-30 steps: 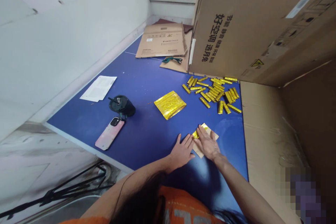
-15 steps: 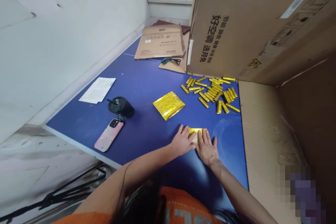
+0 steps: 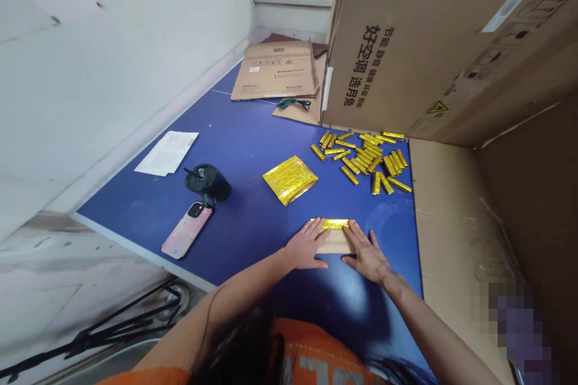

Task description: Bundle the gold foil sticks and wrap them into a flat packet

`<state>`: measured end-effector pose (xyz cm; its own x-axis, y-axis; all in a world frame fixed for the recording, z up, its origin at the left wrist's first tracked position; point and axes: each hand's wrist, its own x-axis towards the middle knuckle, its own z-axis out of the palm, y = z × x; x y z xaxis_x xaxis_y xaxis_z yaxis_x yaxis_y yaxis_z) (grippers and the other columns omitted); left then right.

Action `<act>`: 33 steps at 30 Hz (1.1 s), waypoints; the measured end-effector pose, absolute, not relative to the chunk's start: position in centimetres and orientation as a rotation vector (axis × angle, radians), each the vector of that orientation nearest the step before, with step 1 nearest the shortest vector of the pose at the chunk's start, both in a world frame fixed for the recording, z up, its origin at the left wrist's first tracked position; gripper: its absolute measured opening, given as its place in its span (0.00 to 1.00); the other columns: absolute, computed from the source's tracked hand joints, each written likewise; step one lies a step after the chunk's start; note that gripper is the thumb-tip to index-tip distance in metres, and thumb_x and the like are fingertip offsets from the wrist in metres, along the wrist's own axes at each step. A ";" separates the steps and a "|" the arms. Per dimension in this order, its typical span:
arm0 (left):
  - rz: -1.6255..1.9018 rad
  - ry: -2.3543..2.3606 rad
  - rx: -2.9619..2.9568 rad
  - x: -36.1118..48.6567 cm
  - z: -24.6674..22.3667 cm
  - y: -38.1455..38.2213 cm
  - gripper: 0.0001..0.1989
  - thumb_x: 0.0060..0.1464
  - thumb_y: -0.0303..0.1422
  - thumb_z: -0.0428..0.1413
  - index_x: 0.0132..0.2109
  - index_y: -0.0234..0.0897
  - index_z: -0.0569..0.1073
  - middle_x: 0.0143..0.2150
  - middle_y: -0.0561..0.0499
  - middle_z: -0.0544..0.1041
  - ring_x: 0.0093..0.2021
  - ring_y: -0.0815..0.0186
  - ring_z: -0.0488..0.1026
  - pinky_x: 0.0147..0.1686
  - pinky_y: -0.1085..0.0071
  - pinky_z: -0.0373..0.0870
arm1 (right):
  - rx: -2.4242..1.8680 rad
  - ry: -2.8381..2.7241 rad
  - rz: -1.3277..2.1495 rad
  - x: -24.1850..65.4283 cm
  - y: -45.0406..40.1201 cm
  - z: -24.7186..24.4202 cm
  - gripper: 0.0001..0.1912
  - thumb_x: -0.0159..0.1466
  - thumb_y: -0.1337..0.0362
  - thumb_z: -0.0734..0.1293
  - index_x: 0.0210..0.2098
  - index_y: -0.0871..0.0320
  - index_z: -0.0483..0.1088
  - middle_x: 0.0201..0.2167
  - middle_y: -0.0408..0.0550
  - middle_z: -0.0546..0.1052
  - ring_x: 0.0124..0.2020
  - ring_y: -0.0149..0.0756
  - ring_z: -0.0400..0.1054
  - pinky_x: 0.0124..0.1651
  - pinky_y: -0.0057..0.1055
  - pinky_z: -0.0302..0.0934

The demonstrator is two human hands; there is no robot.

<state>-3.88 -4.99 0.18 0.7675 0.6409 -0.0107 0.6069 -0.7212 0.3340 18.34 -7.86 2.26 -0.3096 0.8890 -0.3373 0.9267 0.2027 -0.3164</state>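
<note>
1. A cardboard carton stands over the far right corner of the blue bench, with loose, shiny gold foil sticks scattered along the far edge.
2. A crinkled, flat gold foil pouch lies mid-bench.
3. Near the front edge, a tan card now sits square to that edge, no longer skewed as a second ago, with a gold foil strip along its far side.
4. The left hand and right hand lie flat and open at either end of the card, fingers spread, gripping nothing.
</note>
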 end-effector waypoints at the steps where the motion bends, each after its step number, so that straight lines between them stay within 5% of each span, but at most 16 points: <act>1: 0.151 0.957 2.638 -3.9 0.3 -4.9 0.45 0.42 0.53 0.52 0.61 0.30 0.49 0.64 0.36 0.40 0.63 0.51 0.35 0.58 0.57 0.38 | 1.784 2.385 -0.763 18.7 -7.7 2.4 0.36 0.54 0.63 0.59 0.60 0.58 0.44 0.63 0.52 0.41 0.63 0.38 0.31 0.59 0.49 0.26; 6: 0.188 1.043 2.572 -3.5 0.6 -5.2 0.35 0.46 0.38 0.54 0.60 0.33 0.52 0.64 0.40 0.42 0.63 0.55 0.37 0.59 0.60 0.39 | 1.842 2.413 -0.890 19.5 -7.2 2.4 0.30 0.51 0.76 0.55 0.53 0.55 0.58 0.62 0.50 0.49 0.62 0.34 0.40 0.60 0.48 0.30; 12: 0.246 1.193 2.401 -2.4 1.0 -5.5 0.24 0.54 0.40 0.48 0.56 0.35 0.60 0.63 0.41 0.50 0.62 0.58 0.43 0.58 0.59 0.42 | 1.908 2.386 -1.110 19.6 -6.7 2.3 0.16 0.61 0.59 0.56 0.45 0.52 0.68 0.61 0.50 0.52 0.62 0.40 0.41 0.58 0.54 0.30; 18: 0.294 1.293 2.266 -1.9 1.4 -5.5 0.18 0.59 0.34 0.39 0.52 0.36 0.66 0.60 0.44 0.56 0.61 0.62 0.49 0.58 0.61 0.46 | 1.969 2.382 -1.104 19.5 -6.8 2.2 0.18 0.63 0.58 0.51 0.39 0.54 0.70 0.60 0.49 0.54 0.61 0.38 0.43 0.59 0.51 0.31; 25: 0.321 1.345 2.232 -1.6 1.5 -5.5 0.16 0.59 0.31 0.40 0.49 0.36 0.68 0.58 0.45 0.60 0.60 0.63 0.52 0.57 0.60 0.47 | 1.950 2.394 -1.083 19.5 -6.7 2.2 0.14 0.58 0.59 0.60 0.42 0.52 0.69 0.61 0.49 0.53 0.61 0.40 0.43 0.59 0.52 0.30; 33: 0.370 1.358 2.220 -1.4 1.2 -5.7 0.15 0.58 0.31 0.42 0.48 0.38 0.69 0.58 0.46 0.61 0.60 0.63 0.52 0.57 0.59 0.48 | 2.046 2.413 -1.027 19.4 -6.5 2.1 0.12 0.59 0.62 0.57 0.37 0.52 0.71 0.58 0.47 0.60 0.59 0.40 0.50 0.58 0.51 0.35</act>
<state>-1.42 -5.69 1.22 0.4633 0.8856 -0.0311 0.7473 -0.3716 0.5508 19.37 -6.54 2.10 -0.2328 0.9415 -0.2437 0.8285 0.0607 -0.5567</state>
